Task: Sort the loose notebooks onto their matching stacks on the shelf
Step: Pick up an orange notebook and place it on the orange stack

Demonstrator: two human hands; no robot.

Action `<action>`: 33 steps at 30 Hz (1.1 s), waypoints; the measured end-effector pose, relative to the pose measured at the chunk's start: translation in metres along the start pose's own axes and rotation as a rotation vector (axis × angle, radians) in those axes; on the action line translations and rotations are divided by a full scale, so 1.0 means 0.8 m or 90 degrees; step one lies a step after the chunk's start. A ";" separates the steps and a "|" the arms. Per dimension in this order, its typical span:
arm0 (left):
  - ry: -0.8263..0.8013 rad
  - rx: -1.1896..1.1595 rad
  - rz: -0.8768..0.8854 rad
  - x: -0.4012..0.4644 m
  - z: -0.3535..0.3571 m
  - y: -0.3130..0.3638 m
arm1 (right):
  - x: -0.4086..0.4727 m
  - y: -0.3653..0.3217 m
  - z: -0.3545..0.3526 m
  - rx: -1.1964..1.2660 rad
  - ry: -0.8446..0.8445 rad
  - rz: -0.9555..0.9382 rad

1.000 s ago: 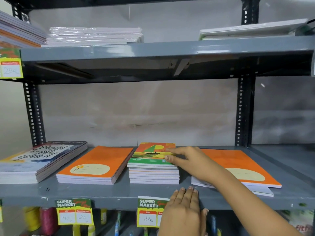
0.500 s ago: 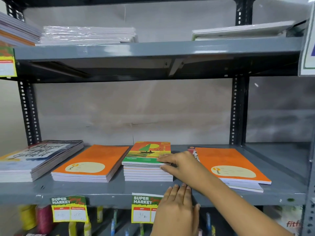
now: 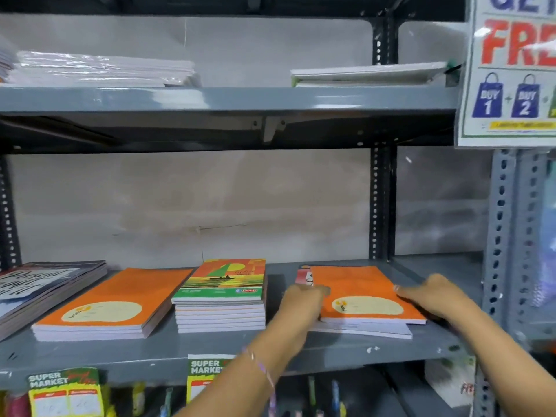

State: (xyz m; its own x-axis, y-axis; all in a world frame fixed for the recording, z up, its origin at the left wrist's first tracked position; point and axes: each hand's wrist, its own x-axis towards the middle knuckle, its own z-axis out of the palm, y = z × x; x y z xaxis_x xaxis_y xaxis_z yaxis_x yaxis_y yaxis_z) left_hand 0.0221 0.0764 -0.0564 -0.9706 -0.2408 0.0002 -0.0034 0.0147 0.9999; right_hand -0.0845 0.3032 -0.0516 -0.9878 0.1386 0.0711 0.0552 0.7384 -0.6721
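Place: you stand in a supermarket stationery aisle.
Evidence: price tags (image 3: 65, 392) reading "SUPER MARKET", promo poster (image 3: 511, 70), stocked metal shelf (image 3: 210, 99).

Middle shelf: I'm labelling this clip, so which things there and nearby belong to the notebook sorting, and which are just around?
Job:
left hand
right hand
right orange pile
left orange stack
green-and-orange stack
black-and-white stack

Just around:
promo poster
price tags
wrapped packs above

shelf (image 3: 150, 353) | four stacks in a row | hands flank rightmost stack (image 3: 364, 299), seemingly touching
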 end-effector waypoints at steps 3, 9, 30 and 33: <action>-0.036 -0.053 -0.132 0.036 0.013 0.018 | 0.001 -0.008 -0.005 0.064 -0.095 0.035; -0.035 -0.034 -0.144 0.051 0.019 0.022 | 0.002 -0.004 -0.012 0.137 -0.165 0.018; 0.166 -0.084 0.276 -0.078 -0.235 0.077 | -0.150 -0.193 0.034 0.534 -0.169 -0.409; 0.227 -0.046 0.262 -0.099 -0.308 0.085 | -0.170 -0.252 0.082 0.551 -0.214 -0.417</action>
State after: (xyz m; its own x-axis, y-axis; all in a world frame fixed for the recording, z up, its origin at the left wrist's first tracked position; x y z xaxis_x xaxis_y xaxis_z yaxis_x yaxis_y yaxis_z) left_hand 0.1585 -0.1429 0.0150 -0.7464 -0.5438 0.3836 0.3878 0.1130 0.9148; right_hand 0.0294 0.0922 0.0257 -0.7860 -0.3872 0.4820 -0.4763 -0.1179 -0.8713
